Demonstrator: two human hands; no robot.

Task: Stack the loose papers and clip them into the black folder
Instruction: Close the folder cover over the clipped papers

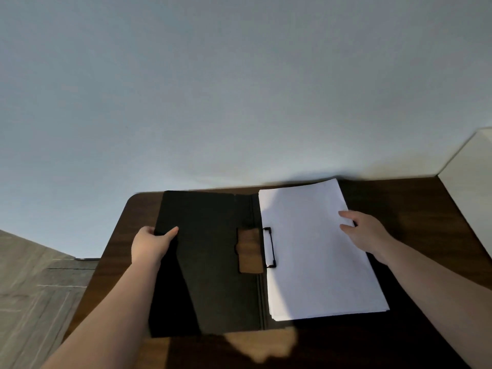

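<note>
The black folder [213,262] lies open on the dark wooden table [415,203]. A stack of white papers [314,251] rests on its right half, with the black clip [269,247] lying over the stack's left edge near the spine. My left hand [151,245] grips the outer edge of the left cover, thumb on top. At the papers' right edge rests my right hand [364,233], fingers spread flat on the top sheet. A cut-out in the spine flap shows the wood beneath.
A white box or panel [468,187] stands at the table's right back corner. A pale wall rises behind the table. Grey floor [34,288] shows to the left, past the table's rounded corner.
</note>
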